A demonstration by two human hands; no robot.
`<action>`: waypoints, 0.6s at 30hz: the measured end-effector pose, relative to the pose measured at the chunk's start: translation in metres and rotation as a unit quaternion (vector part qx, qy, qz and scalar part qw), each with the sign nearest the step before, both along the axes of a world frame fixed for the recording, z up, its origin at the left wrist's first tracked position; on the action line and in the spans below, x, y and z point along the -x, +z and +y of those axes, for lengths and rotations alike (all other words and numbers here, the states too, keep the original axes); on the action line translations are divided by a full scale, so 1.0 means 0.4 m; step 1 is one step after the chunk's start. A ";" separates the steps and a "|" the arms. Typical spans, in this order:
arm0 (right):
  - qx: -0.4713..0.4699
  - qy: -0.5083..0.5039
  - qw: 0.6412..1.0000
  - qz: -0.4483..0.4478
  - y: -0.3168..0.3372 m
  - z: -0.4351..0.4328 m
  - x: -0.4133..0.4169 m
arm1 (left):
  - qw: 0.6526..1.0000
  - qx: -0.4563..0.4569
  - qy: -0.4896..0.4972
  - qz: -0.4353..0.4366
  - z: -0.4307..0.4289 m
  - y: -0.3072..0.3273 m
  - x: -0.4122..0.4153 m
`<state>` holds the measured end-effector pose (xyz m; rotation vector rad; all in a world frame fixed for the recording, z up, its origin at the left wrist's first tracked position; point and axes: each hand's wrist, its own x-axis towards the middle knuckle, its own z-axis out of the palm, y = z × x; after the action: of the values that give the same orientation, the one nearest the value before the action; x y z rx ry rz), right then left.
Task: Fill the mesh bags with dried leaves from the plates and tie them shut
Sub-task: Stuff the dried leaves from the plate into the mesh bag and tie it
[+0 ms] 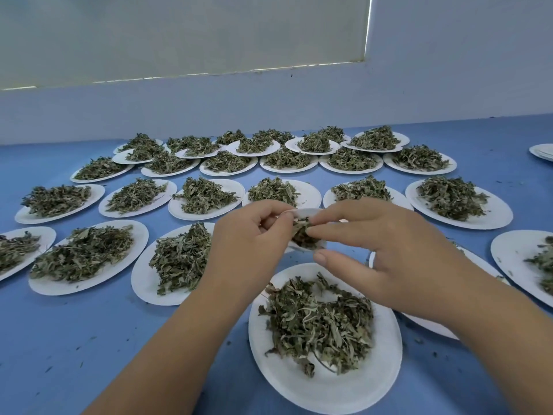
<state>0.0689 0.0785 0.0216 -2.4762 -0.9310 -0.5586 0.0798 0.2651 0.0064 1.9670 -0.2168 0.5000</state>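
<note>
A small white mesh bag [309,246] partly filled with dried leaves is held up above the near plate [326,387]. My left hand [250,247] pinches the bag's left rim. My right hand [386,259] has its fingertips at the bag's mouth, pinching a few leaves there. A loose heap of dried green leaves [320,322] lies on the near white paper plate right under the hands. The bag's lower part is partly hidden by my fingers.
Several white paper plates heaped with dried leaves [85,254] cover the blue table [89,339] in rows back to the pale wall. A stack of bare plates [543,151] sits at the far right edge. Leaf crumbs dot the table.
</note>
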 end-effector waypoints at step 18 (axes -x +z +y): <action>-0.071 0.054 0.984 0.157 0.070 -0.011 0.003 | 0.999 -0.041 0.001 -0.013 -0.004 0.007 0.004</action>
<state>0.0675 0.0742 0.0497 -2.2818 -0.8601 -0.1838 0.0783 0.2634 0.0092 2.0416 -0.2544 0.5261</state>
